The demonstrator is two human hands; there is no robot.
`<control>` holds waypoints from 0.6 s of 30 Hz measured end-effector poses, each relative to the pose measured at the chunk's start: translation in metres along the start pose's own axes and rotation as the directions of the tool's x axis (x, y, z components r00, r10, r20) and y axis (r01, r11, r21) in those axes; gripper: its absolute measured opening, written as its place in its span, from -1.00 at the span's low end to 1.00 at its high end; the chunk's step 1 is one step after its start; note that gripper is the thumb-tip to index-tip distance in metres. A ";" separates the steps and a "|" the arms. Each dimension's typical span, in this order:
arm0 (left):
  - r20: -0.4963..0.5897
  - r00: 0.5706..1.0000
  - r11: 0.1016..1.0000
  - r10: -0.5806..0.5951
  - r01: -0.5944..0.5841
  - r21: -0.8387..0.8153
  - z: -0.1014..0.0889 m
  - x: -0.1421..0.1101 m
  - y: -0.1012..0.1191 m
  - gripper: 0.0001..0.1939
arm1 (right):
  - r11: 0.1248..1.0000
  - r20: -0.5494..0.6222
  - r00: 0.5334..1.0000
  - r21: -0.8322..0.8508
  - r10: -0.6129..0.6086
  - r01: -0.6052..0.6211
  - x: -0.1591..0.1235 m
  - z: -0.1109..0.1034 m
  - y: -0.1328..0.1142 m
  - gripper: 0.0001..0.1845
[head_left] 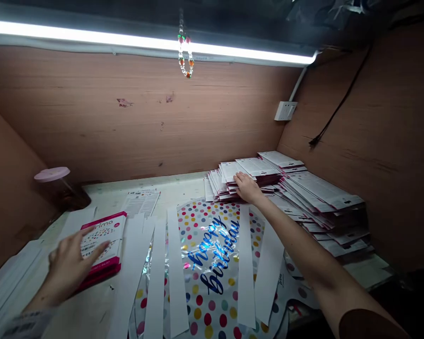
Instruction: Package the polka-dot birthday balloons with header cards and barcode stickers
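Several white sheets [10,275] lie at the left edge of the table [92,303], with a pink-lidded jar [65,195] standing beyond them. The left hand [65,259] is at the pink-and-white packages [109,230], its thumb well parted from the forefinger, both pointing right across them; the packages lie just right of the palm and much nearer this hand than the other. Their long axis is hard to tell, as the hand covers part of them. A printed leaflet [143,202] lies beyond. Rightward, white strips [157,278] run away from the person, some lying over a polka-dot foil piece [212,254] lettered "happy birthday", whose long axis runs the same way, between the two forearms. The right hand [248,188] reaches past it to the front of a fanned bundle of printed packets [231,170], fingers over the near edge; whether they grip anything I cannot tell. Further right rises a taller pile [325,188], its top packets lying lengthwise from back left to front right.
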State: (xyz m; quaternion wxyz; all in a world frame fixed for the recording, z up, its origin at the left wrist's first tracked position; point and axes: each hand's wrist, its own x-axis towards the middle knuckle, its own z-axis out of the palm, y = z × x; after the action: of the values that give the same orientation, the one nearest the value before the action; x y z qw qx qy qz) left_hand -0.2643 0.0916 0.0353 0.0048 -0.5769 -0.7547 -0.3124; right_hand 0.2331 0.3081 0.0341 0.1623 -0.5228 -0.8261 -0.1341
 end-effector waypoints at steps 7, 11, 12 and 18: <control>0.191 0.980 0.988 0.046 -0.017 -0.154 -0.004 -0.063 0.058 -0.51 | 0.997 0.062 0.997 -0.060 -0.042 0.046 0.022 0.002 0.016 -0.61; 0.229 0.970 0.969 0.083 -0.025 -0.246 0.003 -0.070 0.073 -0.55 | 0.997 0.078 0.996 -0.056 -0.049 0.054 0.027 0.001 0.019 -0.63; 0.239 0.966 0.964 0.098 -0.032 -0.263 0.004 -0.070 0.079 -0.55 | 0.997 0.080 0.995 -0.050 -0.052 0.056 0.028 0.002 0.018 -0.63; 0.307 0.937 0.925 0.167 -0.041 -0.377 0.008 -0.069 0.107 -0.59 | 0.998 0.015 1.000 0.055 -0.019 0.018 0.040 0.005 0.006 -0.62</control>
State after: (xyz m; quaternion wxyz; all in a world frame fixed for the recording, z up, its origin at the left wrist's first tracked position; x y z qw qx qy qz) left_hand -0.1451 0.0509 0.0534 -0.2132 -0.6519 -0.6413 -0.3441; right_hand 0.2217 0.3451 0.0457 0.1688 -0.5115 -0.8355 -0.1088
